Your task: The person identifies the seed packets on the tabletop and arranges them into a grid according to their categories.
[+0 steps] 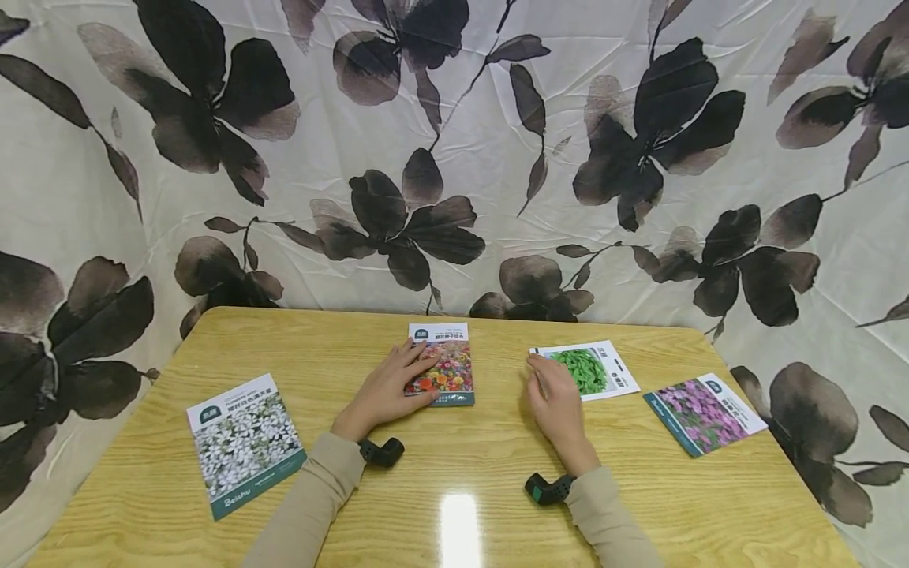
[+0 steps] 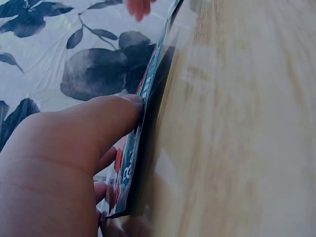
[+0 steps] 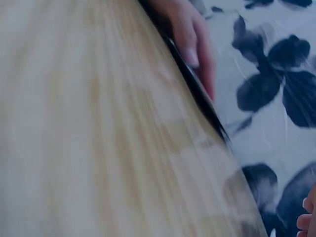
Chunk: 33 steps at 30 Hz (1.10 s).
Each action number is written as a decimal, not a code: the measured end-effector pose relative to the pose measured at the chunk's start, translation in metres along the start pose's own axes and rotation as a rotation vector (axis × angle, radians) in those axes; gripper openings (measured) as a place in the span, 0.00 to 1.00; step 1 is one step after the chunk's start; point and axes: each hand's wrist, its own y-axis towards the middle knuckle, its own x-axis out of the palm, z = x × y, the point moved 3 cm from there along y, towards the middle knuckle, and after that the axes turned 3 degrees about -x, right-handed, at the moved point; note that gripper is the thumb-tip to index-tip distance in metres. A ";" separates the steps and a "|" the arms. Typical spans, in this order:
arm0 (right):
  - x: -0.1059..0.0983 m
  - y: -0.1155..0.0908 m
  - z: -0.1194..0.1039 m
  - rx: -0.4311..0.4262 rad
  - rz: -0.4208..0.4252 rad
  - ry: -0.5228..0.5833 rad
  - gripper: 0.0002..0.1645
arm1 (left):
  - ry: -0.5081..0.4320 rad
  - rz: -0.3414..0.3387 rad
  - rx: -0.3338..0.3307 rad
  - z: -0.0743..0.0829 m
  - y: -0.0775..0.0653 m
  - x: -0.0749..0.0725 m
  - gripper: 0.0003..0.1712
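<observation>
My left hand [image 1: 389,389] rests on a seed packet [image 1: 454,371] with red and orange flowers, its fingers spread across the left part of the cover. In the left wrist view the thumb [image 2: 118,116] lies against the packet's teal edge [image 2: 132,148]. Beside a white packet with green leaves [image 1: 582,372], my right hand [image 1: 556,406] is at its left end, fingers loosely bent and covering that edge. Only a few right fingertips [image 3: 305,219] show at the border of the right wrist view; whether they touch the packet is hidden.
A large packet with white flowers [image 1: 248,438] lies tilted at the left of the wooden table [image 1: 398,513]. At the right lies a packet with pink-purple flowers [image 1: 703,414]. Behind the table hangs a floral cloth [image 1: 497,181].
</observation>
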 end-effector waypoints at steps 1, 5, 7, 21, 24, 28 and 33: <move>-0.004 0.000 0.005 0.021 0.014 -0.020 0.14 | 0.001 0.000 0.000 0.000 0.000 0.000 0.40; -0.020 -0.001 0.025 0.130 0.074 -0.084 0.15 | 0.000 -0.006 -0.002 -0.001 0.001 0.001 0.40; -0.026 -0.002 0.033 0.202 0.077 -0.129 0.17 | -0.002 -0.008 -0.004 -0.001 0.001 0.001 0.40; -0.029 -0.008 0.050 0.612 -0.279 -0.324 0.44 | 0.002 -0.016 -0.009 0.000 0.000 0.000 0.41; -0.028 -0.008 0.050 0.614 -0.324 -0.327 0.46 | -0.004 -0.013 -0.009 0.000 0.000 0.000 0.41; -0.028 -0.008 0.049 0.606 -0.360 -0.334 0.46 | -0.003 -0.002 0.007 0.000 0.000 0.000 0.41; -0.028 -0.008 0.047 0.585 -0.365 -0.341 0.45 | 0.003 0.007 0.029 0.002 0.000 0.000 0.40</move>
